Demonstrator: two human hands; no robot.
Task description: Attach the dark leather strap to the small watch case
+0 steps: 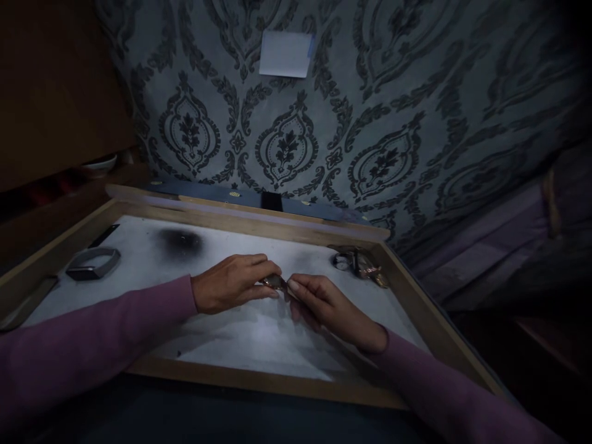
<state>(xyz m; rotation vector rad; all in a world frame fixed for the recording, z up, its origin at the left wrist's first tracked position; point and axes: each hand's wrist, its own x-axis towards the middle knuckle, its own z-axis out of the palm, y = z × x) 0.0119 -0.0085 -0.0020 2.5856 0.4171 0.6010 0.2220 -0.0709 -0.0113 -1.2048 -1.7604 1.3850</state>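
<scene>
Between my two hands is a wristwatch (274,282) with a gold-toned case and a dark strap, above the white bottom of a wooden tray (222,367). My left hand (235,280) pinches the case from the left, thumb below and fingers above. From the right, my right hand (324,302) grips the strap between thumb and fingers. Part of the strap is hidden behind the fingers. More watches (356,264) lie bunched in the tray's far right corner. On the left side of the tray sits a grey smartwatch (93,264) with its band looped.
A dark strip (104,235) lies in the far left corner, and a dark band (30,302) rests by the left wall. Behind the tray is patterned fabric (287,145) with a white paper (285,55) on it. A brown wooden panel (60,86) stands at left.
</scene>
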